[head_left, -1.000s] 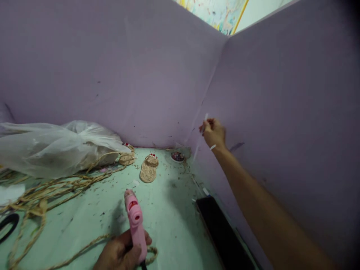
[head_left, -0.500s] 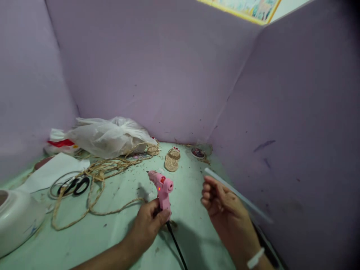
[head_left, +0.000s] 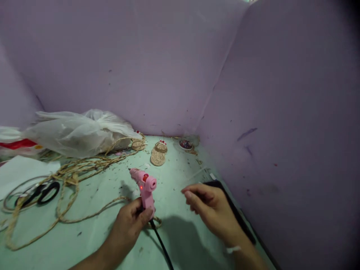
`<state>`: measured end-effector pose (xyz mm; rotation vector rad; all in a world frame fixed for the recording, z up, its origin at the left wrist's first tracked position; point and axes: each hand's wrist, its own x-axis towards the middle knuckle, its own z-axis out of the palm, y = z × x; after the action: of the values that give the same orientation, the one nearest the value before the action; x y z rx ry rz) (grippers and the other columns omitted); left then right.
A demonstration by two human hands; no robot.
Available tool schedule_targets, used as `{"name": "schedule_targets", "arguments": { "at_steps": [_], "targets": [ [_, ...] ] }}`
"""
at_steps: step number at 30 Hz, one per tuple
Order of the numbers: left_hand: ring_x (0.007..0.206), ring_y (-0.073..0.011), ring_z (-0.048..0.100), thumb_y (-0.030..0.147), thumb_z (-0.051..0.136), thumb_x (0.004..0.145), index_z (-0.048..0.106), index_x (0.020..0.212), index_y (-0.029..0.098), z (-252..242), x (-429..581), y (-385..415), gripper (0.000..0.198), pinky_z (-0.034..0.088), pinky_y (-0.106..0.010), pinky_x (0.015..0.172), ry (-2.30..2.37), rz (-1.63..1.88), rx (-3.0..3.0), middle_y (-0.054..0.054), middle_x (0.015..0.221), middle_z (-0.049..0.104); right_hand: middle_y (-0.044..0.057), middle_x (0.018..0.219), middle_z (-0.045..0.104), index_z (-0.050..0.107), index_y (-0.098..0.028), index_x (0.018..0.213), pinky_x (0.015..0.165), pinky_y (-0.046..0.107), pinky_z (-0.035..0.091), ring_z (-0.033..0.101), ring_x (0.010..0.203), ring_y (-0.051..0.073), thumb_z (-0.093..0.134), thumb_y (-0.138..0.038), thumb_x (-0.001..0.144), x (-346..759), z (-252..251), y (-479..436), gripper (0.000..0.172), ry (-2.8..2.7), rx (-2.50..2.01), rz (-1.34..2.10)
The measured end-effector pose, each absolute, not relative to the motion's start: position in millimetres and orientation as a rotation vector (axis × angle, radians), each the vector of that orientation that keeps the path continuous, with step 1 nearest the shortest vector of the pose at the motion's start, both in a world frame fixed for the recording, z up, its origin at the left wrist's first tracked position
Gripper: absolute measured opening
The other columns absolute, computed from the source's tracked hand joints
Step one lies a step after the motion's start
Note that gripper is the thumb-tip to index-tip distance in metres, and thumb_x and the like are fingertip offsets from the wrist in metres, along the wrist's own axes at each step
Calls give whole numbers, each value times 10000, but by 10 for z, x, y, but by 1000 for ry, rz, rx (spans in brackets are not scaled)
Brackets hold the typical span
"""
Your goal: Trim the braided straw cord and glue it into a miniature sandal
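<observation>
My left hand (head_left: 131, 223) grips the handle of a pink hot glue gun (head_left: 146, 195), held upright with its nozzle pointing away to the left. A small red light glows on its side, and a black cord runs down from the handle. To the right, my right hand (head_left: 212, 210) has thumb and fingers pinched together; what is between them is hidden. A faint, translucent glue stick (head_left: 198, 172) shows just beyond these fingers; I cannot tell whether they touch it. Farther back lies a small slipper-shaped piece of coiled twine (head_left: 158, 154) with red and white beads.
Loose braided twine (head_left: 84, 165) and black-handled scissors (head_left: 47, 193) lie on the left, near white paper (head_left: 25, 172). Behind them sits a white plastic bag (head_left: 81, 133). A small dish (head_left: 185, 145) stands at the back. A dark flat object (head_left: 239, 217) lies beneath my right arm. Purple walls enclose the table.
The view has swung right and down. My right hand has turned inward; the glue stick, earlier alongside that hand, now shows beyond its fingers. My left hand still holds the glue gun.
</observation>
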<state>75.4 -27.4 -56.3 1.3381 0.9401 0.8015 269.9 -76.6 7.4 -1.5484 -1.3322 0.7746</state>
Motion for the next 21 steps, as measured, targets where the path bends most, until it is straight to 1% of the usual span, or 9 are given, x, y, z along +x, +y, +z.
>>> {"name": "schedule_targets", "arguments": {
  "at_steps": [3, 4, 6, 8, 10, 12, 16, 21],
  "targets": [
    [610, -168, 528, 500, 637, 608, 563, 672, 135, -579, 759, -265, 378, 464, -255, 565, 935, 804, 1295, -27, 631, 555, 24, 723, 664, 647, -202, 806, 585, 251, 443, 592, 649, 153, 507, -258, 770, 3011, 160, -721, 156, -1595, -1812, 366],
    [619, -172, 535, 492, 640, 610, 565, 676, 136, -584, 760, -264, 370, 468, -257, 570, 934, 805, 1286, -28, 637, 559, 25, 760, 671, 643, -204, 813, 612, 251, 439, 598, 678, 156, 501, -223, 766, 3111, 154, -653, 151, -1726, -1948, 233],
    [622, -174, 543, 472, 642, 618, 571, 681, 135, -591, 757, -266, 350, 469, -253, 569, 928, 808, 1280, -27, 635, 558, 25, 841, 670, 635, -211, 849, 642, 240, 426, 606, 752, 159, 463, -160, 768, 3259, 99, -461, 197, -2019, -2199, -15],
    [613, -168, 541, 460, 636, 632, 572, 684, 133, -598, 750, -277, 337, 467, -249, 564, 918, 808, 1284, -22, 623, 543, 46, 904, 660, 635, -206, 885, 651, 249, 414, 607, 801, 179, 452, -114, 750, 3325, 16, -234, 246, -2134, -2258, -88],
    [604, -160, 530, 466, 619, 652, 562, 688, 130, -608, 743, -294, 342, 470, -254, 564, 904, 805, 1294, -17, 619, 521, 86, 967, 639, 617, -183, 961, 636, 265, 407, 606, 820, 202, 436, -69, 727, 3326, -68, -19, 317, -2205, -2267, -134],
    [598, -151, 513, 473, 594, 677, 548, 703, 129, -623, 738, -308, 349, 475, -263, 569, 890, 798, 1301, -9, 620, 493, 113, 960, 632, 616, -156, 949, 619, 269, 400, 606, 812, 214, 435, -30, 691, 3300, -142, 154, 339, -2306, -2250, -159],
    [604, -137, 485, 468, 568, 707, 534, 740, 126, -650, 740, -310, 345, 465, -255, 567, 875, 802, 1316, -2, 632, 460, 123, 824, 646, 628, -120, 792, 604, 258, 393, 610, 756, 214, 474, -4, 628, 3262, -272, 355, 252, -2501, -2161, -154],
    [609, -139, 498, 486, 559, 707, 517, 733, 124, -648, 748, -300, 365, 468, -264, 576, 846, 806, 1304, -5, 639, 461, 111, 766, 632, 596, -130, 724, 616, 256, 403, 600, 708, 200, 527, -44, 610, 3272, -269, 431, 159, -2549, -2001, -156]
  ]
}}
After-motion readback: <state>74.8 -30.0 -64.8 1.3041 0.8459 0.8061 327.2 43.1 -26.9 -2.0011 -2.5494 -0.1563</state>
